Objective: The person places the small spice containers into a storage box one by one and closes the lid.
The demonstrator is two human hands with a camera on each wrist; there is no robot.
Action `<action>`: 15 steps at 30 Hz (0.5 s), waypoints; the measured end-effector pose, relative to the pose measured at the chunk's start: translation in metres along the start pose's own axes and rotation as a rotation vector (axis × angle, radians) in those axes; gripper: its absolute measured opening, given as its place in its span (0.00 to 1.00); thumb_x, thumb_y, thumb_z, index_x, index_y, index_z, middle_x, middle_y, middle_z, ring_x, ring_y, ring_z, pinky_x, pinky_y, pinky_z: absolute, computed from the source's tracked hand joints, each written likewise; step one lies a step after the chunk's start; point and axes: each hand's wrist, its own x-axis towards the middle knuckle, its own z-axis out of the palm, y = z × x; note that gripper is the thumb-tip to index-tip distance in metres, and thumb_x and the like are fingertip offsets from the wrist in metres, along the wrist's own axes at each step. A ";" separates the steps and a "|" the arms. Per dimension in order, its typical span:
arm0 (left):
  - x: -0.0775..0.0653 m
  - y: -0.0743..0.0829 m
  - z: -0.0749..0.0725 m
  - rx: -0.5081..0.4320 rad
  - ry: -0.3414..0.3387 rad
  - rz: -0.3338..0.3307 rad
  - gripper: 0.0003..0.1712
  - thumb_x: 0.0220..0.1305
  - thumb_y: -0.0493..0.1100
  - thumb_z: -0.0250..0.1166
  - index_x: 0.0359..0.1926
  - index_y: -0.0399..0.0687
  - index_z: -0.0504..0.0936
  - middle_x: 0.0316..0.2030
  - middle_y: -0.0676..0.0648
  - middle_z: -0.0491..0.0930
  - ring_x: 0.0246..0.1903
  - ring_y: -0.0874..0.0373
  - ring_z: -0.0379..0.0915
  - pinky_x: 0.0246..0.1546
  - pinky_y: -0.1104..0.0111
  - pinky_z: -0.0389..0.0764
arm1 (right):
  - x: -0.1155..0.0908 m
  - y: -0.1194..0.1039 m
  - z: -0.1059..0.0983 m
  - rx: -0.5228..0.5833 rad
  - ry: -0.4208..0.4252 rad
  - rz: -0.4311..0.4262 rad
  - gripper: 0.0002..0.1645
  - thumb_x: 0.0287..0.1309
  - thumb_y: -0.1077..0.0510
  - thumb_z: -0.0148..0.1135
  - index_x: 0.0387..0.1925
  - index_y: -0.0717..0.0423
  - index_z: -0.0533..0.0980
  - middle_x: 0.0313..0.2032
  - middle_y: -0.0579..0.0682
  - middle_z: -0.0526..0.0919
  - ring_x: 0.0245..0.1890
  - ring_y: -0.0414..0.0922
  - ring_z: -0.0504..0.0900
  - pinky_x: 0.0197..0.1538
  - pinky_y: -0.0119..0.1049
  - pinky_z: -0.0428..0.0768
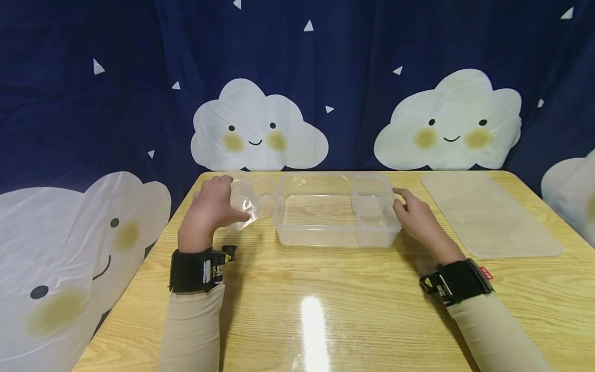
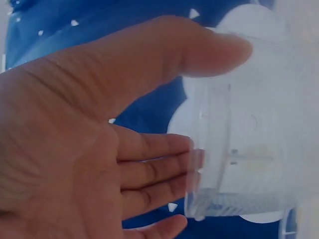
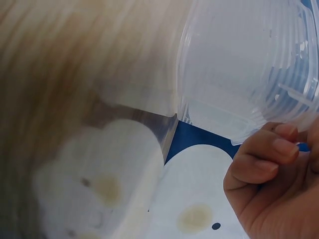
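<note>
A large clear rectangular box (image 1: 321, 236) sits in the middle of the wooden table, with two small clear tubs (image 1: 370, 209) inside its right end. Left of it are other small clear tubs (image 1: 253, 201). My left hand (image 1: 209, 209) is spread beside these. In the left wrist view, its thumb overlaps the front of a ridged clear tub (image 2: 244, 129), and three fingertips show through the rim. My right hand (image 1: 418, 219) is at the big box's right wall. Seen in the right wrist view, its fingers (image 3: 266, 167) bend loosely right by the clear rim.
A flat translucent lid (image 1: 492, 214) lies on the table (image 1: 260, 315) at the right. Behind the table hangs a dark blue curtain (image 1: 353, 67) with clouds on it. Each wrist wears a black strap with a small camera.
</note>
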 end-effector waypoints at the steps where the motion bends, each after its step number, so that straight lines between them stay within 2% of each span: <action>1: -0.001 0.002 -0.001 -0.006 0.022 0.021 0.51 0.51 0.47 0.78 0.69 0.27 0.64 0.65 0.29 0.68 0.66 0.31 0.59 0.64 0.38 0.63 | 0.000 0.000 0.000 -0.001 0.000 0.002 0.31 0.79 0.54 0.37 0.73 0.68 0.59 0.23 0.52 0.67 0.24 0.48 0.69 0.28 0.40 0.69; 10: -0.007 0.025 -0.005 -0.070 0.216 0.272 0.55 0.47 0.43 0.81 0.72 0.32 0.63 0.68 0.33 0.67 0.68 0.37 0.59 0.68 0.45 0.63 | 0.000 0.000 0.001 0.013 0.000 -0.003 0.31 0.78 0.54 0.36 0.73 0.68 0.59 0.18 0.48 0.62 0.19 0.45 0.64 0.25 0.39 0.67; 15: 0.004 0.050 0.008 -0.082 0.210 0.394 0.56 0.48 0.47 0.82 0.73 0.38 0.63 0.69 0.38 0.67 0.70 0.40 0.58 0.69 0.46 0.61 | -0.001 -0.001 0.001 0.022 0.005 0.000 0.30 0.77 0.56 0.37 0.73 0.67 0.60 0.17 0.46 0.60 0.17 0.44 0.62 0.24 0.38 0.66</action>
